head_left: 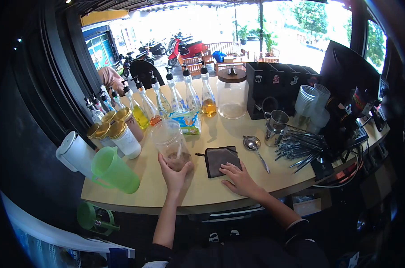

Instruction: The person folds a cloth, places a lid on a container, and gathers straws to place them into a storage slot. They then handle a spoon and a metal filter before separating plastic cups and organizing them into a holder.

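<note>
Dark sleeves (300,233) are crossing the bottom of the frame, and from afar I am watching the left hand (174,173) gripping a clear, rounded container (165,135) left of centre, something brownish sitting low inside. Near centre, the right hand (238,178) is lying open, fingertips spread on a dark, flat cloth (217,160). I am judging that smooth walls are calling for a low, even grip, and soft fabric for flat, light fingers. Slender-necked glass pump bottles (208,102) are standing toward upper centre.

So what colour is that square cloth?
The cloth is dark grey-brown with black edging, seen in the head view.
</note>
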The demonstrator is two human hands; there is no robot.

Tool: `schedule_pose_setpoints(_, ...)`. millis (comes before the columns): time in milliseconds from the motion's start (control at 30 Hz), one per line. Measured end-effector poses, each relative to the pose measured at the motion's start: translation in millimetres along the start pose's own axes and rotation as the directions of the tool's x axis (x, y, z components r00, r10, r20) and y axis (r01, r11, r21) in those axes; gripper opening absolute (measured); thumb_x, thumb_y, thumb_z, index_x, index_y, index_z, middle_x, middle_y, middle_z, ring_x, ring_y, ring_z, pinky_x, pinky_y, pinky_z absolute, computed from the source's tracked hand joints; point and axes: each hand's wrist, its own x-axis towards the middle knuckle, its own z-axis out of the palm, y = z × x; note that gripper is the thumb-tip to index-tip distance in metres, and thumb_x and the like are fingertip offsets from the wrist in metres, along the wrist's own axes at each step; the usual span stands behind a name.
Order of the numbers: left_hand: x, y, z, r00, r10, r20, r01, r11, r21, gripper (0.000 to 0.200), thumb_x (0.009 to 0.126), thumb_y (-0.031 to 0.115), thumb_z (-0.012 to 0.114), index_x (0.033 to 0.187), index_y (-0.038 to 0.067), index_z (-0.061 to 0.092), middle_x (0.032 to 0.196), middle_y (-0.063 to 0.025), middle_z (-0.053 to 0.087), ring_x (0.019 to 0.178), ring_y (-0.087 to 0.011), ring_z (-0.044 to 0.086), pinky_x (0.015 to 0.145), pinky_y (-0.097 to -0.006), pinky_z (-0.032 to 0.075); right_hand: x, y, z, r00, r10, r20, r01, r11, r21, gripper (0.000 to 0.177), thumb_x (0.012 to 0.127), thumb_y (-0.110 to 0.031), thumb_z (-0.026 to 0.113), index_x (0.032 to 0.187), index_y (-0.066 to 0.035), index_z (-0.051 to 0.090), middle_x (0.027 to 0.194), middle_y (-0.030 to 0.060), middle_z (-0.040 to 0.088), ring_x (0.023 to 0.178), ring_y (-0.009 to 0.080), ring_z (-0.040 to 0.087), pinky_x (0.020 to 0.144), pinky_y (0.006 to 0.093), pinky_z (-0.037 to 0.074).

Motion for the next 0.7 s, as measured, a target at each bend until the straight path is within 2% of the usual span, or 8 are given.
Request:
schedule_pose_setpoints(167, 29, -22, 27, 0.996, 0.046, 0.077, -0.052, 0.995, 0.083, 0.104, 0.060, 0.016, 0.085, 0.139, -0.003, 0.019, 0.133, -0.0235, 0.038, 0.124, -0.0315, 0.040, 0.103, -0.0382, 0.034, -1, 0, -1, 1.000, -0.001, -0.012, 0.002, 1.000, 0.018, 0.042, 0.089, -0.032, 0.054, 0.123, -0.009, 0.050, 0.131, 0.0079, 0.048, 0.128, 0.0239, 0.040, 0.107, 0.0580, 0.018)
schedule_pose_setpoints(367, 43, -20, 40, 0.981, 0.011, 0.191, -0.003, 0.999, -0.044, 0.102, 0.061, 0.014, 0.084, 0.140, -0.001, 0.020, 0.135, -0.0208, 0.037, 0.126, -0.0280, 0.038, 0.101, -0.0375, 0.037, -3, -2, -2, 0.999, -0.014, -0.041, 0.014, 1.000, 0.006, 0.040, 0.089, -0.031, 0.054, 0.122, -0.008, 0.051, 0.130, 0.0081, 0.049, 0.128, 0.0236, 0.040, 0.107, 0.0565, 0.020)
schedule_pose_setpoints(433, 36, -10, 37, 0.975, 0.060, 0.216, 0.005, 0.957, -0.291, 0.102, 0.062, 0.011, 0.083, 0.141, 0.000, 0.020, 0.135, -0.0202, 0.038, 0.126, -0.0266, 0.037, 0.102, -0.0381, 0.036, -4, -2, -2, 0.999, -0.015, -0.044, 0.015, 1.000, 0.001, 0.040, 0.089, -0.031, 0.054, 0.122, -0.008, 0.051, 0.130, 0.0080, 0.049, 0.127, 0.0237, 0.040, 0.107, 0.0564, 0.020)
schedule_pose_setpoints(467, 35, -6, 29, 0.975, 0.062, 0.211, 0.002, 0.957, -0.289, 0.102, 0.062, 0.011, 0.083, 0.141, 0.000, 0.020, 0.135, -0.0202, 0.038, 0.126, -0.0266, 0.037, 0.102, -0.0381, 0.036, -3, -2, -2, 0.999, -0.014, -0.044, 0.015, 1.000, 0.001, 0.039, 0.089, -0.031, 0.054, 0.122, -0.008, 0.051, 0.130, 0.0079, 0.050, 0.127, 0.0238, 0.040, 0.107, 0.0563, 0.020)
schedule_pose_setpoints(533, 37, -3, 5, 0.990, 0.022, 0.136, -0.033, 0.996, 0.079, 0.100, 0.063, 0.013, 0.081, 0.141, 0.000, 0.020, 0.135, -0.0213, 0.037, 0.126, -0.0290, 0.037, 0.104, -0.0394, 0.034, -2, -3, -4, 0.999, -0.011, -0.044, 0.011, 1.000, 0.006, 0.039, 0.089, -0.030, 0.055, 0.122, -0.009, 0.051, 0.130, 0.0080, 0.050, 0.127, 0.0247, 0.041, 0.107, 0.0559, 0.020)
schedule_pose_setpoints(567, 46, -15, -7, 0.991, 0.018, 0.131, -0.029, 0.996, 0.087, 0.100, 0.063, 0.013, 0.081, 0.141, 0.000, 0.020, 0.135, -0.0213, 0.037, 0.126, -0.0290, 0.037, 0.104, -0.0394, 0.034, -2, -4, -4, 0.999, -0.002, -0.043, 0.002, 1.000, 0.008, 0.039, 0.089, -0.029, 0.056, 0.122, -0.010, 0.050, 0.129, 0.0081, 0.050, 0.126, 0.0257, 0.042, 0.107, 0.0555, 0.020)
schedule_pose_setpoints(633, 63, -39, -30, 0.989, 0.039, 0.145, -0.106, 0.865, 0.490, 0.101, 0.063, 0.022, 0.081, 0.141, 0.000, 0.021, 0.137, -0.0218, 0.036, 0.127, -0.0323, 0.036, 0.105, -0.0404, 0.032, 0, -9, -6, 0.999, 0.006, -0.036, -0.006, 1.000, 0.005, 0.039, 0.088, -0.028, 0.057, 0.122, -0.010, 0.051, 0.129, 0.0081, 0.050, 0.126, 0.0259, 0.042, 0.107, 0.0551, 0.020)
schedule_pose_setpoints(700, 66, -44, -29, 0.982, -0.096, 0.165, -0.027, 0.786, 0.617, 0.103, 0.062, 0.027, 0.081, 0.141, -0.001, 0.022, 0.135, -0.0216, 0.038, 0.126, -0.0339, 0.037, 0.104, -0.0411, 0.032, 1, -11, -6, 1.000, 0.012, -0.024, -0.012, 1.000, -0.004, 0.039, 0.088, -0.028, 0.057, 0.121, -0.010, 0.051, 0.129, 0.0081, 0.051, 0.125, 0.0261, 0.043, 0.107, 0.0546, 0.020)
